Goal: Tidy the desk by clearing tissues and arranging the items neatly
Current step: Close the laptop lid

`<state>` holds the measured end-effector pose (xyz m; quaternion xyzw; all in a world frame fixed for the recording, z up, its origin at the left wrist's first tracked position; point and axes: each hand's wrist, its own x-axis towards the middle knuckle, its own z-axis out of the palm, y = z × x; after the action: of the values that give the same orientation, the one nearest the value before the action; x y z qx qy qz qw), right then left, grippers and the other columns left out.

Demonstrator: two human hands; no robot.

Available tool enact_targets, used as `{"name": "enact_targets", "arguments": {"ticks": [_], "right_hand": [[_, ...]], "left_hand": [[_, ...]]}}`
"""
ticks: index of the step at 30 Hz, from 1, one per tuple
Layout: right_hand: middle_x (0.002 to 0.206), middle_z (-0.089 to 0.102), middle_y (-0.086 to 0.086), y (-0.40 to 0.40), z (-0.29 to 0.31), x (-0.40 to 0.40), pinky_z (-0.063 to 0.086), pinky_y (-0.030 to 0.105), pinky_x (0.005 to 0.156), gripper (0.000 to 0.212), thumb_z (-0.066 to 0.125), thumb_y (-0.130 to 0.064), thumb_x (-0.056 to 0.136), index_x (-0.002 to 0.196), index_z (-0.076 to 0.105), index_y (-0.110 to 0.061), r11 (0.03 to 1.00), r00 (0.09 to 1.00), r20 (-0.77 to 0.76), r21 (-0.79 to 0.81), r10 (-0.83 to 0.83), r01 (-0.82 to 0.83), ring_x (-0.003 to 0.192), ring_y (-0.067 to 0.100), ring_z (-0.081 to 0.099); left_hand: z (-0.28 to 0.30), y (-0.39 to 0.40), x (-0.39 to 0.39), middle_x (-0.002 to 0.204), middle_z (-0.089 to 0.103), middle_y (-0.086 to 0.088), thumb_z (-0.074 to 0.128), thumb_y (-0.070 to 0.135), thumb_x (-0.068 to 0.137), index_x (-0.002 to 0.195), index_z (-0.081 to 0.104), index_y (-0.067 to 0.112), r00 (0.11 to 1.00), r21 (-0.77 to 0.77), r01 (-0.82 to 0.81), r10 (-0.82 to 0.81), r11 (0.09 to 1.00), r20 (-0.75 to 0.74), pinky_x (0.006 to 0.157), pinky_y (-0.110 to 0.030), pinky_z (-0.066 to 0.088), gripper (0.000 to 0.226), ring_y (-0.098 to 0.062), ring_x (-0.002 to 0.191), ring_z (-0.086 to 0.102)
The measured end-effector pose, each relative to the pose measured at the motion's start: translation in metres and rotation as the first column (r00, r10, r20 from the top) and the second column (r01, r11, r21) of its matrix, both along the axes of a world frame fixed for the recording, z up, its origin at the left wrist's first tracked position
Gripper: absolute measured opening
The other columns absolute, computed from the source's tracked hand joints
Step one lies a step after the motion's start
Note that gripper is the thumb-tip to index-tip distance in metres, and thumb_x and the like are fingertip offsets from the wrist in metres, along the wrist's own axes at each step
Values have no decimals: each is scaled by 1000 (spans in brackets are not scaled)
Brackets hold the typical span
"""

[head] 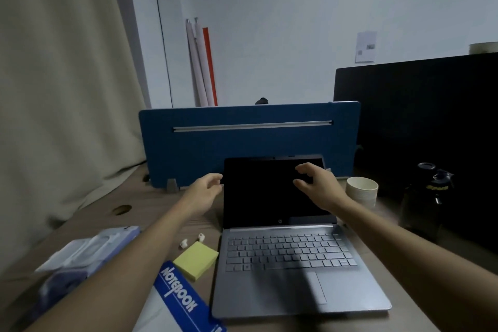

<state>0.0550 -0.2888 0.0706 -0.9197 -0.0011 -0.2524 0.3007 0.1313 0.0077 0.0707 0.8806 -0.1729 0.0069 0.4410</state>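
A silver laptop [291, 259] stands open in the middle of the wooden desk, its screen dark. My left hand [206, 191] is at the screen's left edge with fingers apart, holding nothing. My right hand [316, 186] hovers in front of the screen's upper right part, fingers curled and apart, empty. Left of the laptop lie a yellow sticky-note pad [196, 260], two white earbuds [192, 240] and a blue-and-white notebook [179, 302]. A clear plastic package [89, 253] sits at the far left. I see no tissues.
A blue desk divider [250, 140] stands behind the laptop. A stack of paper cups [362, 193] and a black bottle [425, 199] are to the right, before a dark panel [420, 116]. A beige curtain [62, 89] hangs on the left.
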Motion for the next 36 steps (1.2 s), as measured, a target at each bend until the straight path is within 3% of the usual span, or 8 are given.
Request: {"name": "enact_targets", "arguments": {"ticks": [9, 17, 21, 24, 26, 29, 36], "right_hand": [[126, 63, 7, -26, 8, 40, 45, 30, 93, 45, 64, -33, 90, 129, 57, -12, 996, 992, -102, -65, -70, 63, 115, 24, 58], [128, 60, 8, -63, 5, 92, 48, 48, 95, 47, 61, -38, 91, 133, 54, -17, 985, 981, -164, -154, -102, 76, 115, 27, 55], [141, 52, 2, -72, 1, 123, 39, 48, 104, 50, 56, -42, 93, 138, 49, -23, 961, 982, -141, -262, -126, 86, 134, 27, 38], [147, 47, 2, -70, -4, 146, 25, 51, 114, 54, 51, -48, 94, 142, 44, -25, 942, 975, -157, -320, -160, 103, 142, 26, 29], [145, 47, 3, -65, -9, 156, 16, 54, 116, 55, 46, -53, 93, 142, 43, -27, 930, 966, -190, -354, -175, 99, 139, 26, 34], [138, 45, 5, -59, -11, 162, 9, 55, 116, 55, 42, -59, 92, 139, 44, -30, 923, 962, -199, -372, -185, 100, 129, 27, 42], [124, 47, 6, -55, 10, 143, 17, 52, 115, 55, 41, -67, 87, 131, 51, -33, 915, 973, -134, -384, -188, 124, 120, 30, 45]], "left_hand": [[-10, -13, 43, 146, 48, 2, 49, 24, 99, 144, 44, 25, 999, 85, 29, -32, 996, 31, 110, -37, 36, 45, -16, 133, 44], [-8, -52, 92, 153, 39, 3, 48, 22, 99, 148, 37, 25, 990, 131, 54, -70, 990, 119, 98, -24, 34, 50, -9, 125, 43], [1, -74, 114, 160, 25, 5, 45, 23, 100, 151, 32, 25, 972, 234, 40, -92, 972, 217, 120, -41, 19, 52, -16, 148, 17], [5, -89, 131, 162, 19, 8, 40, 32, 101, 152, 26, 30, 971, 367, 7, -95, 930, 221, 119, -51, 12, 53, -17, 150, 4], [3, -97, 138, 161, 23, 6, 37, 37, 101, 152, 24, 31, 974, 441, -13, -89, 898, 209, 116, -49, 13, 53, -19, 150, 7], [1, -102, 141, 155, 34, 4, 35, 44, 99, 148, 32, 32, 974, 486, -48, -67, 873, 215, 113, -49, 18, 51, -20, 143, 27], [25, -97, 116, 147, 40, -1, 40, 48, 97, 144, 41, 29, 961, 464, -59, -76, 884, 268, 115, -45, 21, 51, -22, 135, 36]]}}
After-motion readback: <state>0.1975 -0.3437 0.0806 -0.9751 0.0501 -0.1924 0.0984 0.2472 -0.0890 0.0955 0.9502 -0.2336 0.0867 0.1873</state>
